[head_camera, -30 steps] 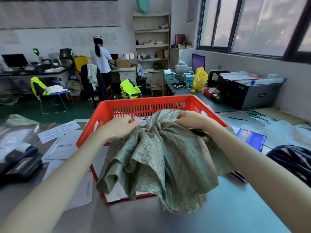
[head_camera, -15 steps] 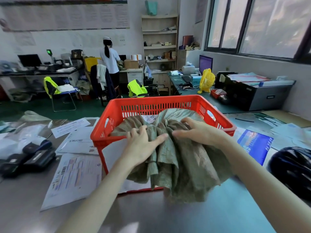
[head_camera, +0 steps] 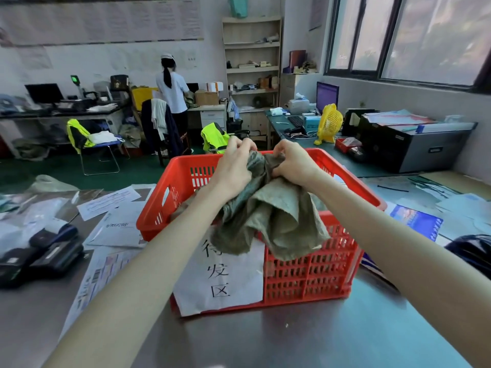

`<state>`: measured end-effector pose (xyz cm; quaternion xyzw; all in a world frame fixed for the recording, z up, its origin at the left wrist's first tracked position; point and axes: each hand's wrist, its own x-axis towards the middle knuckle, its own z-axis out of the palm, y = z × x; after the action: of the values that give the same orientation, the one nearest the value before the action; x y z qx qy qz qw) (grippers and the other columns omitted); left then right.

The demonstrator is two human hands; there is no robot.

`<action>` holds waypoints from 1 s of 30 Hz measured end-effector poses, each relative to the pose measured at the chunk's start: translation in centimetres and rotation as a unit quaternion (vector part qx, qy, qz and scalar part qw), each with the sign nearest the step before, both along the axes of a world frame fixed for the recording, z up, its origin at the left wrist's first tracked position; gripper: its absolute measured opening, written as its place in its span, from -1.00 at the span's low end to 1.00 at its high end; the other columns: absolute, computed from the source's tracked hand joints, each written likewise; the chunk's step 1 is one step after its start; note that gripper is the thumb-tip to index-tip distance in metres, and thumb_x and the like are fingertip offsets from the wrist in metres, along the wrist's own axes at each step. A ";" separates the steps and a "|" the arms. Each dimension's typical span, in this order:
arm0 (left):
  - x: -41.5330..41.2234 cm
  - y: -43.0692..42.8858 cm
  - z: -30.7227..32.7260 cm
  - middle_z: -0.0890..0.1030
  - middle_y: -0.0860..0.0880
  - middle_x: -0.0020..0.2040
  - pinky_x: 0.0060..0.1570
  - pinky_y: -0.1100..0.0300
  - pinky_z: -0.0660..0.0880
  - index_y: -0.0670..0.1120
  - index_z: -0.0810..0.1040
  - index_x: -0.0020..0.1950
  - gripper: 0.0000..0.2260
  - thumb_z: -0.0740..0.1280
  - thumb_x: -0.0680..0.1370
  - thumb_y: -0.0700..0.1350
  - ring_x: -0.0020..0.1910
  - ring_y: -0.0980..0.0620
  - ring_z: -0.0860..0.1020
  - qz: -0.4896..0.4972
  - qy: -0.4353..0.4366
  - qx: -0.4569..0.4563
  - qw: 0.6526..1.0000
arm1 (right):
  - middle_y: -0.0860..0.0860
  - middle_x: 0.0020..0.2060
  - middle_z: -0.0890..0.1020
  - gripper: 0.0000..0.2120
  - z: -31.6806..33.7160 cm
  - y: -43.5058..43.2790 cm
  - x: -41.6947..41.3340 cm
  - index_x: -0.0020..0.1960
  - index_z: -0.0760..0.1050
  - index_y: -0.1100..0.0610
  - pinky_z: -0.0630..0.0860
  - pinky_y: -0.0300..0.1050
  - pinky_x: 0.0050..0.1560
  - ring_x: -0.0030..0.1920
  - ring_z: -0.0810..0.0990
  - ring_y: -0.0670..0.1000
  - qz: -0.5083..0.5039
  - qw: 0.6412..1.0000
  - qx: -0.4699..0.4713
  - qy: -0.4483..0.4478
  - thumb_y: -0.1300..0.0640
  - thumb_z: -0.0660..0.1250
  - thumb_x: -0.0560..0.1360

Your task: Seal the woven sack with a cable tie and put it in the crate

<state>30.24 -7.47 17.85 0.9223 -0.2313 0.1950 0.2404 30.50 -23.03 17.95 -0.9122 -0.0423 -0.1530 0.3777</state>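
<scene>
1. Woven sack [head_camera: 276, 219], centre frame, gripped at its bunched neck by left hand [head_camera: 235, 166] and right hand [head_camera: 292, 163], both curled tight, above the red crate [head_camera: 318, 269].
2. No tie visible on the neck; liable to fan open on any slackening.
3. Loose folds draped over crate's near rim; could snag there.
4. Thin black strip [head_camera: 392, 189], perhaps a cable tie, on tabletop [head_camera: 292, 341] at right, well apart; needs a freed hand.

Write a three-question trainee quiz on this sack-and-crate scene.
1. True or false: the left hand and the right hand both grip the sack.
2. The crate is: A blue, B red, C green.
3. Fill in: the fan on the desk is ___ in colour.
Key: 1 true; 2 B; 3 yellow.
</scene>
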 end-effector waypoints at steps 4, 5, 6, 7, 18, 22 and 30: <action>3.7 -0.6 -1.2 0.38 -0.01 -0.16 -0.11 -0.02 0.44 -0.14 0.36 0.04 -0.98 0.17 0.62 -0.23 -0.22 -0.10 0.45 0.033 -0.047 0.088 0.994 | 0.14 -0.18 0.42 -0.77 -1.6 0.1 3.3 -0.27 0.45 0.17 0.21 -0.12 -0.21 -0.04 0.48 0.18 0.020 0.990 -0.117 -0.081 0.48 0.23 0.28; 4.3 -0.8 -1.6 0.39 0.01 -0.17 -0.09 -0.03 0.42 -0.14 0.38 0.08 -0.93 0.13 0.65 -0.18 -0.16 -0.12 0.47 0.031 -0.040 0.128 0.991 | 0.16 -0.21 0.43 -0.77 -2.3 0.0 4.1 -0.30 0.43 0.16 0.26 -0.08 -0.19 -0.06 0.49 0.20 0.032 0.982 -0.163 -0.086 0.48 0.21 0.27; 4.4 -0.8 -2.1 0.41 0.00 -0.14 -0.07 -0.06 0.43 -0.18 0.40 0.14 -0.86 0.12 0.65 -0.18 -0.05 -0.15 0.50 0.014 -0.030 0.179 0.983 | 0.17 -0.21 0.48 -0.77 -2.9 -0.1 4.6 -0.32 0.43 0.13 0.29 -0.03 -0.15 -0.04 0.49 0.21 0.034 0.971 -0.222 -0.083 0.45 0.20 0.28; 4.4 -0.8 -2.5 0.42 -0.04 -0.08 -0.07 -0.07 0.42 -0.21 0.41 0.18 -0.83 0.12 0.64 -0.22 0.01 -0.18 0.49 -0.002 -0.015 0.206 0.978 | 0.17 -0.18 0.53 -0.79 -3.5 -0.1 5.1 -0.29 0.44 0.12 0.30 -0.01 -0.13 -0.02 0.49 0.20 0.023 0.958 -0.278 -0.071 0.42 0.20 0.32; 3.0 0.4 -5.7 0.62 -0.03 -0.05 -0.01 0.07 0.50 -0.06 0.60 -0.06 -0.78 0.16 0.55 -0.06 -0.19 -0.02 0.58 -0.077 0.418 0.258 0.867 | 0.16 -0.09 0.61 -0.85 -5.0 -0.1 4.4 -0.09 0.52 0.23 0.63 0.02 -0.07 -0.13 0.61 0.12 0.132 0.878 -0.224 0.401 0.18 0.23 0.53; 2.4 1.6 -4.9 0.65 -0.02 -0.01 0.23 -0.02 0.46 0.00 0.61 -0.03 -0.71 0.18 0.53 0.12 -0.07 -0.02 0.61 -0.034 0.496 0.209 0.842 | 0.05 -0.32 0.57 -0.76 -4.1 0.0 2.1 -0.18 0.50 0.15 0.53 -0.13 -0.31 -0.39 0.54 0.00 0.132 0.861 -0.230 0.435 0.06 0.18 0.56; -0.3 3.7 -3.8 0.59 -0.03 -0.30 -0.07 0.10 0.48 -0.07 0.65 -0.27 -0.65 0.26 0.60 0.06 -0.31 0.05 0.52 -0.053 0.351 0.129 0.926 | -0.14 -0.36 0.39 -0.68 -2.3 -1.7 -3.7 -0.32 0.37 -0.02 0.37 -0.13 -0.01 -0.31 0.37 -0.18 0.086 0.910 -0.239 0.327 -0.04 0.09 0.59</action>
<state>29.90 -3.80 14.07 0.9411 -0.2043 -0.1854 0.1955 26.76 -24.72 15.62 -0.9671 -0.0300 0.2012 0.1528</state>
